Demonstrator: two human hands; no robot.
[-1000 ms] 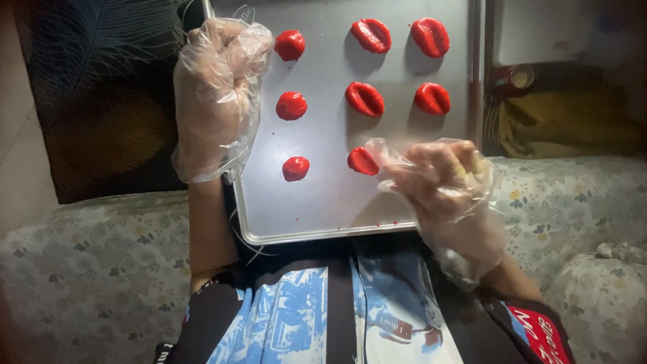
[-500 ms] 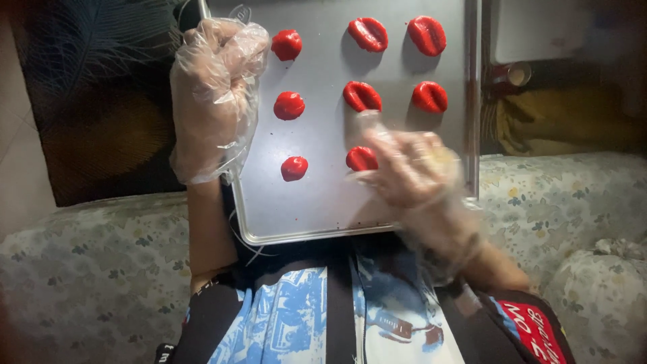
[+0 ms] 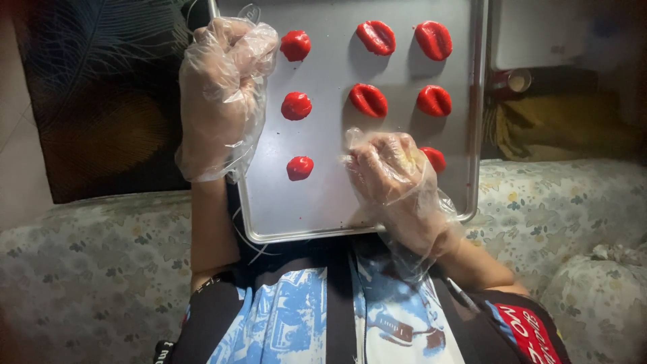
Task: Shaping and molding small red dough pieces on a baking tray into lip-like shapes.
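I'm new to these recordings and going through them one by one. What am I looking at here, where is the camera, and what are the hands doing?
The camera sits on a person's head and looks down at their own two hands, both in loose clear plastic gloves. A metal baking tray lies in front of them, with red dough pieces in rows: round balls on the left, pinched lip-like shapes further right. The left hand rests curled on the tray's left edge. The right hand is bunched low on the tray, right beside one red piece; what its fingers hold is hidden. A flowered cushion lies beneath.
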